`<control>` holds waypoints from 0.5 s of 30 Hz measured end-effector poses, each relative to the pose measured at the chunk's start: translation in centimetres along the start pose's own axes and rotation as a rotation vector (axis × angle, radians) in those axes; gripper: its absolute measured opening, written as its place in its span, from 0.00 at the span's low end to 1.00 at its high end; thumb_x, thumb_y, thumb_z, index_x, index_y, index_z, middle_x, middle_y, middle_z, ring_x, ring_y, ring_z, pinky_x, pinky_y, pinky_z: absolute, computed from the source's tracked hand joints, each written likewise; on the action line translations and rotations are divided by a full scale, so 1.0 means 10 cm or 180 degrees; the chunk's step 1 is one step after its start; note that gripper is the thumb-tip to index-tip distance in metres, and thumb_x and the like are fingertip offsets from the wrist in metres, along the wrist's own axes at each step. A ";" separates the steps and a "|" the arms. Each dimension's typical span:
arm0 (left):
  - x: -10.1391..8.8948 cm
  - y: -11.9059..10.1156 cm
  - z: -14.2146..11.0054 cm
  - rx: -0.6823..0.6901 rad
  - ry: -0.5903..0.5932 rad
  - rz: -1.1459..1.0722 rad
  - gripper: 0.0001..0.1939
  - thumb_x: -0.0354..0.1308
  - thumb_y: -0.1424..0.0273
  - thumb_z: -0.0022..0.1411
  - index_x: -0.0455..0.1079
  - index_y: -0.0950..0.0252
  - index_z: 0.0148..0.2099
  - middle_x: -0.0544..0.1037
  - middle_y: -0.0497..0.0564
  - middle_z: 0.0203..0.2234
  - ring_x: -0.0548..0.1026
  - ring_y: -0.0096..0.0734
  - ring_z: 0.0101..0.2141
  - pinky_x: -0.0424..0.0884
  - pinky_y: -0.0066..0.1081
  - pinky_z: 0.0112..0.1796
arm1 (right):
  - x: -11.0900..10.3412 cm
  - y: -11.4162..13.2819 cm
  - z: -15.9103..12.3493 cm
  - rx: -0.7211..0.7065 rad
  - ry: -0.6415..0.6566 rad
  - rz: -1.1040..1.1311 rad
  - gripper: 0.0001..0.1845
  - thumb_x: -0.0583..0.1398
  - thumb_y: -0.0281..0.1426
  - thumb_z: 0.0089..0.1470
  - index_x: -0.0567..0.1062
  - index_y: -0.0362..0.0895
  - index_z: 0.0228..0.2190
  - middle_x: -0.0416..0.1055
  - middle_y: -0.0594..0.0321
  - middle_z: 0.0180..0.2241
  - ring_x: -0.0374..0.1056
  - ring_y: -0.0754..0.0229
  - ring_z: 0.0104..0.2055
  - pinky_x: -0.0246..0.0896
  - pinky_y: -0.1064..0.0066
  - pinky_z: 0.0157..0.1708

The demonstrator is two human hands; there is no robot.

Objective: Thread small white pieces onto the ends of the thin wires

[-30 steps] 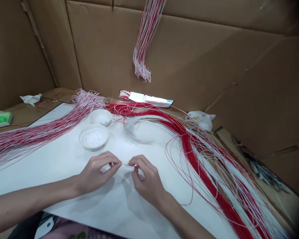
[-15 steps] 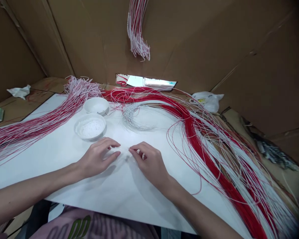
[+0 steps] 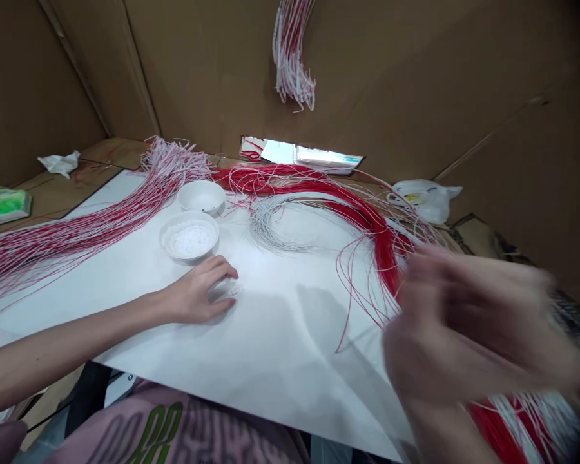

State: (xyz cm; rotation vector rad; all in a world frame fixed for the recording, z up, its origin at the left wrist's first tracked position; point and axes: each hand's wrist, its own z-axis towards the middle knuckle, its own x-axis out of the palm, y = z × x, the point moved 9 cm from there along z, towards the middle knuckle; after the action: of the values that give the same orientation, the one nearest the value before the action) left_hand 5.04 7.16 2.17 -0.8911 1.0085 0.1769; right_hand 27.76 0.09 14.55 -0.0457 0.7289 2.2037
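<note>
My left hand (image 3: 198, 293) rests on the white tabletop (image 3: 270, 361), thumb and fingers apart. Small whitish bits (image 3: 234, 291), too fine to make out, lie by its fingertips. Just beyond it stands a white bowl (image 3: 214, 248) holding white granules, and behind that a second white bowl (image 3: 200, 190) with a few dark specks. My right hand (image 3: 464, 328) is raised close to the camera on the right, over the red and white strands. Motion smears its fingers, so whether anything is in them is hidden.
A thick bundle of red strands (image 3: 384, 248) curves along the back and right, beside thin silvery-white strands (image 3: 270, 222). Red-and-white strands (image 3: 91, 222) with whitish ends spread left. Another bunch (image 3: 294, 64) hangs before the cardboard wall (image 3: 198, 77). A plastic bag (image 3: 430, 200) lies back right.
My right hand has left the spot beside my left hand and swung up to the right. The left hand stays by the bowls, and the whole view has shifted slightly.
</note>
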 end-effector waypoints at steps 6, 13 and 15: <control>0.00 0.06 0.02 -0.0233 0.0180 0.0016 0.09 0.56 0.74 0.59 0.68 0.65 0.44 0.70 0.52 0.39 0.70 0.34 0.41 0.68 0.34 0.44 | 0.97 -0.47 -0.51 0.0490 0.1583 -0.0071 0.05 0.63 0.25 0.56 0.80 0.44 0.33 0.72 0.64 0.30 0.61 0.68 0.23 0.57 0.72 0.24; 0.00 0.08 0.03 -0.0293 0.0253 -0.0068 0.08 0.55 0.72 0.62 0.72 0.63 0.44 0.72 0.51 0.39 0.71 0.32 0.41 0.67 0.32 0.44 | 1.22 -0.51 -0.87 0.0726 0.2300 0.0097 0.07 0.61 0.27 0.58 0.81 0.46 0.34 0.70 0.64 0.30 0.64 0.67 0.26 0.58 0.73 0.27; -0.01 0.09 0.03 -0.0275 0.0224 -0.0099 0.08 0.56 0.72 0.62 0.73 0.62 0.44 0.72 0.51 0.39 0.71 0.32 0.41 0.67 0.31 0.43 | 1.23 -0.51 -0.88 0.0723 0.2345 0.0076 0.07 0.61 0.27 0.58 0.81 0.46 0.34 0.70 0.65 0.30 0.63 0.67 0.25 0.58 0.72 0.28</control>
State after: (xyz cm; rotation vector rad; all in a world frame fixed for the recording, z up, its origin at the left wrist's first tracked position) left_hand 4.77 7.94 1.79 -0.9968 1.0581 0.1646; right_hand 21.24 6.57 1.56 -0.7645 1.3741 2.0960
